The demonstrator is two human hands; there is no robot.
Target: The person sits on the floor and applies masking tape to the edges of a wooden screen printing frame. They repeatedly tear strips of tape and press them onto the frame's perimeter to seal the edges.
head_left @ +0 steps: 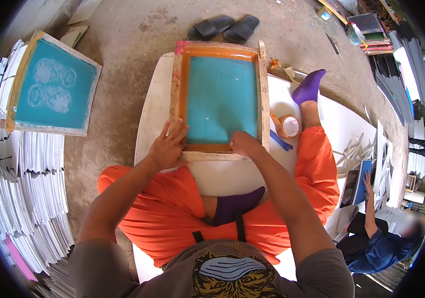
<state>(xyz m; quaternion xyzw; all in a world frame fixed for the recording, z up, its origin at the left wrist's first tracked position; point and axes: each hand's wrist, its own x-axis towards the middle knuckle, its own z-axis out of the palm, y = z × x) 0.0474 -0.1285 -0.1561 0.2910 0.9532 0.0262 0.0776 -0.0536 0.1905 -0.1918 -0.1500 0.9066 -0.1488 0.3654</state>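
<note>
The left hand lays loosely spread fingers on the lower-left corner of a teal-meshed wooden screen frame, flat on a white board. The right hand is curled at the lower-right corner — whether it pinches anything, I cannot tell. One tape roll and one blue strip lie between frame and right leg; two black slides sit beyond.

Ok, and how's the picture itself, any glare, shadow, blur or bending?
In the head view, paper stacks at the left bow toward the dark fisheye rim; in the head view, the white board looks brightly lit between frame and foot; in the head view, a soft darker patch, likely shadow, lies on the teal screen near the right hand; also there, the co-worker's head is blurred.
</note>
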